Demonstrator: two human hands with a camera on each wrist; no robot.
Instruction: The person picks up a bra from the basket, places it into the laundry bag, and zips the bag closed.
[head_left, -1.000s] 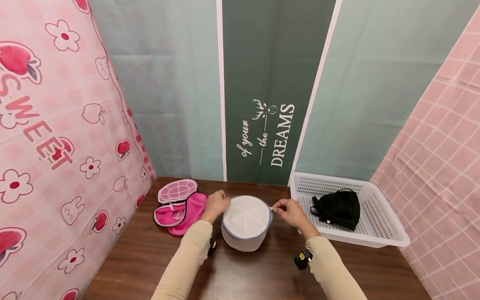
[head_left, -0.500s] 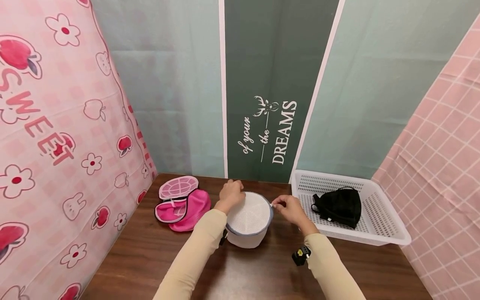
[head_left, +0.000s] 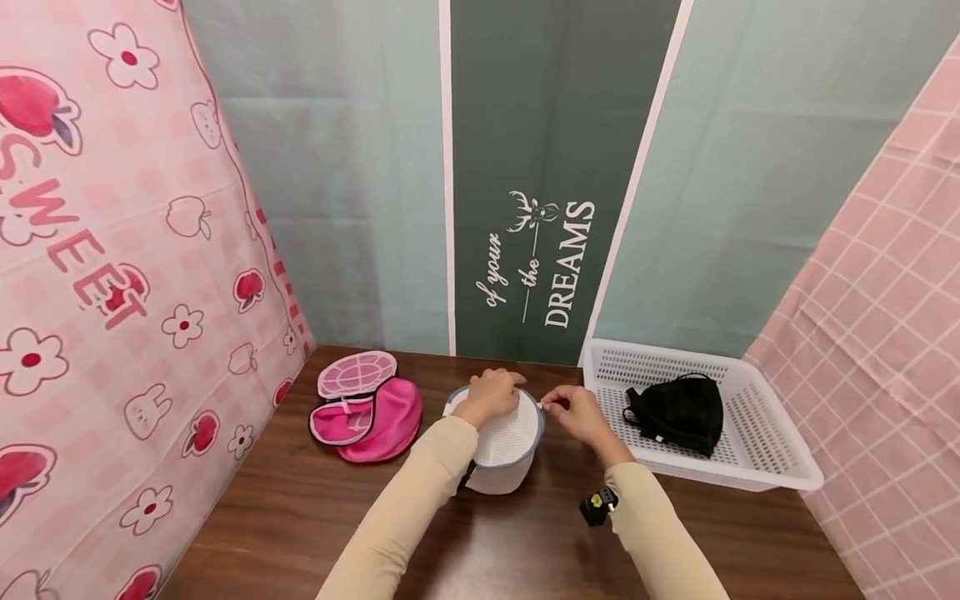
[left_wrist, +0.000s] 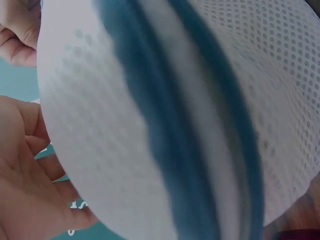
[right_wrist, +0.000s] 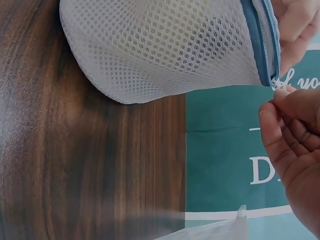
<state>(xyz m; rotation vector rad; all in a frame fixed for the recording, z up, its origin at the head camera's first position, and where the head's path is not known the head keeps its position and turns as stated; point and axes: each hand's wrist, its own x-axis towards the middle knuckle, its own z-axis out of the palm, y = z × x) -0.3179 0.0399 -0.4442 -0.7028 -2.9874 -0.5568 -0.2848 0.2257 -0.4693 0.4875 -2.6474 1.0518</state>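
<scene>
White mesh forms 1 bag (head_left: 507, 446) — right grip (head_left: 585, 417) pinching its 1 zip pull (right_wrist: 274, 83), left grip (head_left: 491, 395) loosely spread on top.

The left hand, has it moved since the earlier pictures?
Yes: in the head view, the left hand moved right, away from the pink bag, across the white mesh bag.

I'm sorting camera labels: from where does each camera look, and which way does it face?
Head: worn on the head, facing forward and down over the brown wood-grain table; the left hand, right hand and cream fabric sleeves show.
Left wrist: worn there, facing the round white mesh bag with blue zip edging close up; the left palm and part of the right hand show.
Right wrist: worn there, facing the bag's side, table and green wall cloth; parts of both hands show.
Shared: both wrist views hold the bag and both hands.
</scene>
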